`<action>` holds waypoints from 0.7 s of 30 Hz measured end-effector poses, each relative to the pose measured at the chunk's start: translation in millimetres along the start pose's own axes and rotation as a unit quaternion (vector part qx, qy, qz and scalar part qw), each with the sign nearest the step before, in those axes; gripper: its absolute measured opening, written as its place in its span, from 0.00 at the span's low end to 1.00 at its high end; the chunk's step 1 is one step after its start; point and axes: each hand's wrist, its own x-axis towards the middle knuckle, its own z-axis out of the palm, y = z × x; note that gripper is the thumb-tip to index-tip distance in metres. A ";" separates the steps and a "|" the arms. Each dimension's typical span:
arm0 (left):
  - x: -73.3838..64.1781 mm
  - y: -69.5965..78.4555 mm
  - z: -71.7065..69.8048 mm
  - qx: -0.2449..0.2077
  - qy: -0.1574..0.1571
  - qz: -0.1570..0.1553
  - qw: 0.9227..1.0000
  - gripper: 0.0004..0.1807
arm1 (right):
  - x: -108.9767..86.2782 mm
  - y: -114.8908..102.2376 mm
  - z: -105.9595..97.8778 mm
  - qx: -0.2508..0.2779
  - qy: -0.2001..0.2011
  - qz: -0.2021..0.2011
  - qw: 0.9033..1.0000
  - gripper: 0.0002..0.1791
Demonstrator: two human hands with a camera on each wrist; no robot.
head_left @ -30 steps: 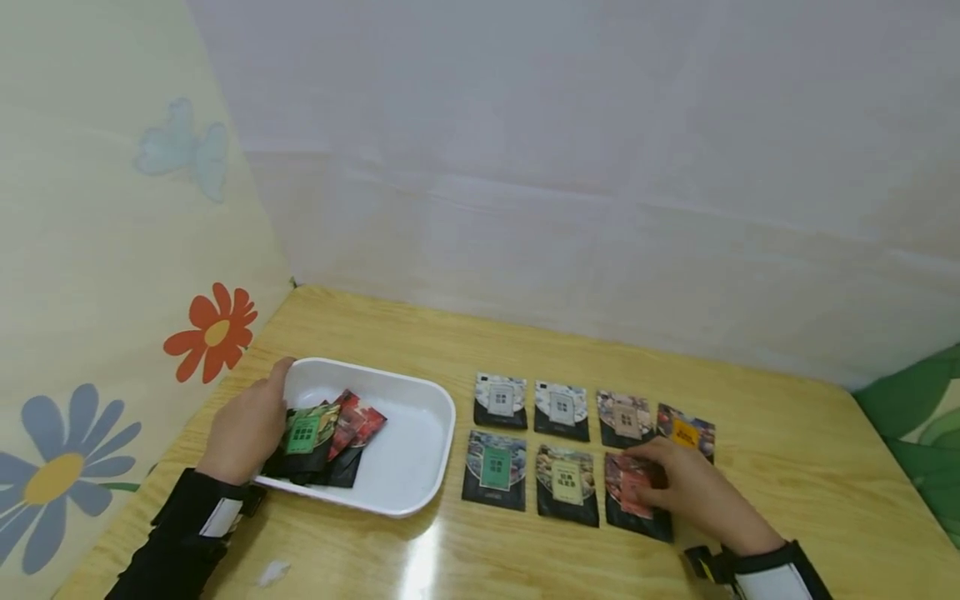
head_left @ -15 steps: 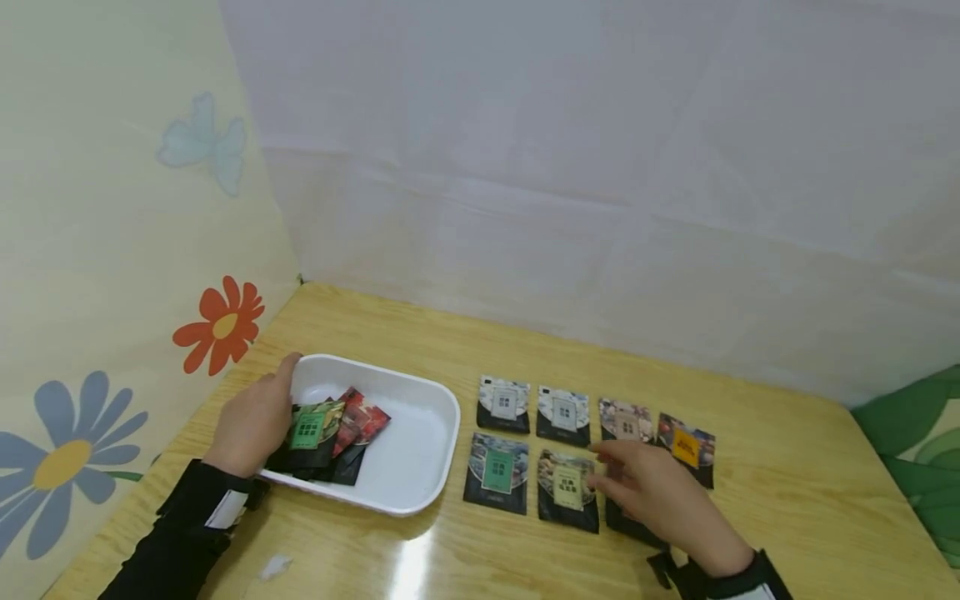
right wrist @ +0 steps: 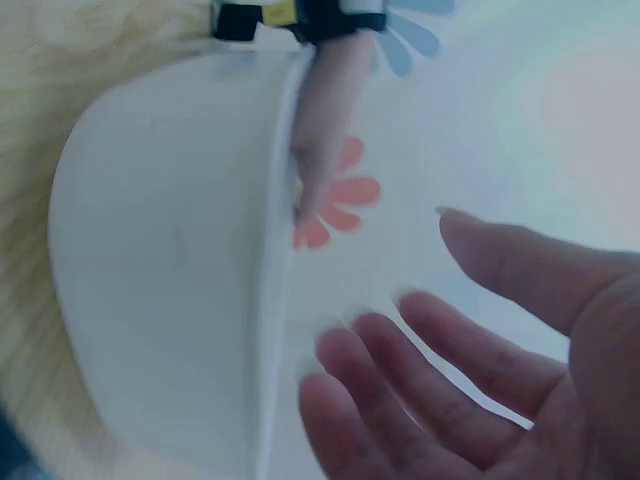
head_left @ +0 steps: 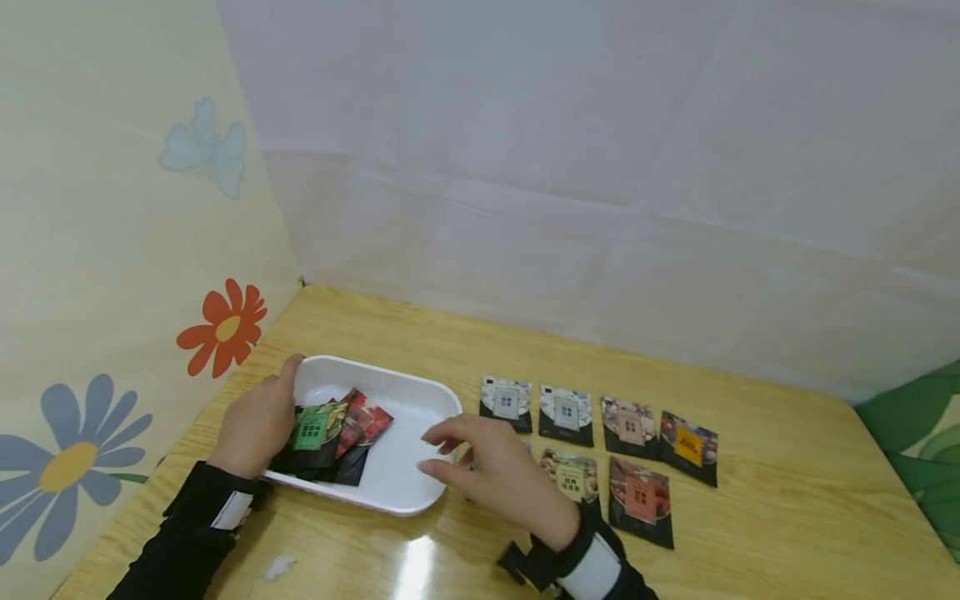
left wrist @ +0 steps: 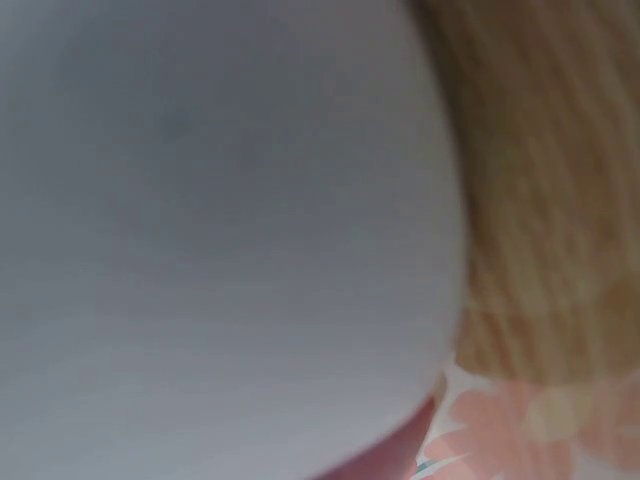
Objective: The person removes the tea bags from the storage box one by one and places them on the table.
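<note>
My left hand (head_left: 253,427) grips the left end of a white plastic tray (head_left: 416,442). In the left wrist view the tray's wall (left wrist: 220,240) fills most of the picture. Inside, at the left, lie overlapping packets: one with a green label (head_left: 311,429), one red (head_left: 367,419). Over the tray's right rim hovers my right hand (head_left: 510,479), fingers apart and holding nothing. The right wrist view shows those spread fingers (right wrist: 380,370) beside the tray's outer wall. A red-label packet (head_left: 641,502) and a yellow-label packet (head_left: 572,477), partly covered, lie right of that hand.
Behind them is a row of packets: two with pale labels, the left one (head_left: 506,403) and the right one (head_left: 566,413), one pinkish (head_left: 628,425), one orange-label (head_left: 689,447). A white scrap (head_left: 281,567) lies on the wooden table (head_left: 360,550). Cloth walls (head_left: 525,208) stand behind and left.
My right hand has let go of the red-label packet, leaving it on the table, and moved left to the tray's right rim. My left hand has stayed at the tray.
</note>
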 end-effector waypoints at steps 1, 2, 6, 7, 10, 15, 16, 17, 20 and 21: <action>0.5 0.7 0.5 -0.001 0.000 0.001 1.000 0.29 | 6.4 -2.4 5.9 0.007 0.000 -0.002 1.000 0.19; 1.1 1.3 1.1 -0.001 -0.001 0.003 1.000 0.29 | 12.7 -4.4 11.6 0.011 0.000 -0.004 1.000 0.20; 3.7 3.0 1.7 -0.003 -0.001 0.010 1.000 0.29 | 36.4 -11.3 30.7 -0.028 -0.008 0.010 1.000 0.23; 4.1 3.4 1.4 -0.004 -0.001 0.011 1.000 0.29 | 41.9 -12.9 34.4 -0.047 -0.011 0.015 0.999 0.24; 4.5 3.4 -0.7 -0.006 -0.001 0.013 1.000 0.28 | 57.5 -16.0 44.2 -0.119 -0.027 0.040 0.992 0.29; 3.6 0.7 -2.6 -0.008 0.000 0.013 1.000 0.26 | 78.4 -19.3 57.2 -0.203 -0.054 0.088 0.974 0.34; 3.3 0.1 -2.6 -0.009 0.000 0.013 1.000 0.26 | 81.2 -20.0 59.5 -0.211 -0.059 0.095 0.971 0.34; 2.9 -0.5 -2.3 -0.010 -0.002 0.012 1.000 0.27 | 83.6 -20.7 61.6 -0.216 -0.063 0.101 0.969 0.35; 1.6 -1.6 -0.9 -0.011 -0.008 0.011 1.000 0.28 | 87.5 -23.6 65.6 -0.217 -0.077 0.111 0.967 0.33; 1.2 -1.8 -0.4 -0.011 -0.009 0.011 1.000 0.28 | 88.0 -24.7 65.8 -0.219 -0.079 0.110 0.966 0.31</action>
